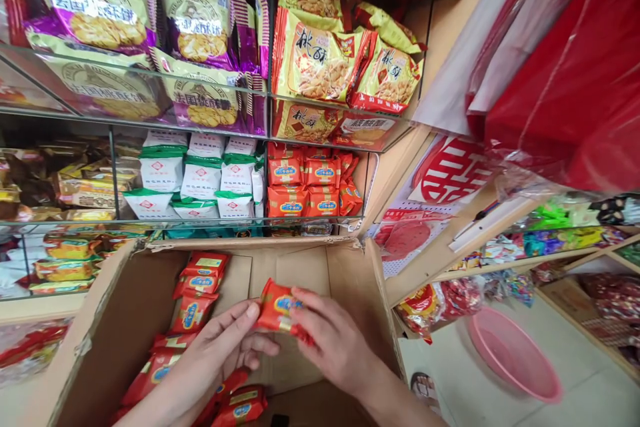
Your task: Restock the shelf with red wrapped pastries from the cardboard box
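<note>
Over an open cardboard box (pixel 285 267) I hold a small red snack packet (pixel 275 300) with a blue and yellow label. My left hand (pixel 225 343) pinches its left end, the thumb on top and the other fingers curled below. Wrapped over the packet's right end are the fingers of my right hand (pixel 333 340). More red packets of the same look lie along the box's left side, such as one packet (pixel 193 312) just left of my hands. My left forearm hides part of that pile.
Glass-fronted shelves rise behind the box. Red packets (pixel 286 201) and white-green packets (pixel 200 177) are stacked on the middle shelf, with larger cookie packs (pixel 320 57) above. To the right are hanging red bags (pixel 565 80) and a pink basin (pixel 515 353) on the floor.
</note>
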Demonstrator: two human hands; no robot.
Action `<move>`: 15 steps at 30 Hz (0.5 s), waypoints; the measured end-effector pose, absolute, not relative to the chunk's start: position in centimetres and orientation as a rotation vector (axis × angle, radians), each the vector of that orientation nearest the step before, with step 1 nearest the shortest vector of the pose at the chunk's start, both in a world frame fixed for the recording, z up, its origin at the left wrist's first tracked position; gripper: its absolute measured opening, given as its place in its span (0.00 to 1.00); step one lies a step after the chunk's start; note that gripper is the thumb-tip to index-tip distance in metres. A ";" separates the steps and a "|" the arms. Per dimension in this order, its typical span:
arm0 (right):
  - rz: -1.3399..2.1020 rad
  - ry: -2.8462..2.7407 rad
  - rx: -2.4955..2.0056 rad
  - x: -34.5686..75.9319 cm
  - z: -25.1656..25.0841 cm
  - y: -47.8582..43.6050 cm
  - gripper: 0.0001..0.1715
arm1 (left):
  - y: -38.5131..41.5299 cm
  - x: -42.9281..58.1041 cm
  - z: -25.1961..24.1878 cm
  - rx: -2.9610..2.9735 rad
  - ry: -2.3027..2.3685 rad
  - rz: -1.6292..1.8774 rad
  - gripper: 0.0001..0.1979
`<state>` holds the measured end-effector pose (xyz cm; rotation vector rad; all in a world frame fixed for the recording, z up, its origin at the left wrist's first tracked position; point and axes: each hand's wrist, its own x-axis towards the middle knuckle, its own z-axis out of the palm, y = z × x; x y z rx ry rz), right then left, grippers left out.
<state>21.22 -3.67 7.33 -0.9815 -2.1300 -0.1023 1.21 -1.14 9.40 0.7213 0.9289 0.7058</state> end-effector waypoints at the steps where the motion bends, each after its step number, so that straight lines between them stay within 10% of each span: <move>1: -0.180 -2.066 -1.002 21.9 7.8 -2.9 0.21 | -1.3 1.2 9.4 0.762 0.917 0.687 0.16; 15: -0.816 -1.571 -1.323 28.8 14.6 11.0 0.13 | -2.0 0.3 7.6 0.985 1.009 0.399 0.19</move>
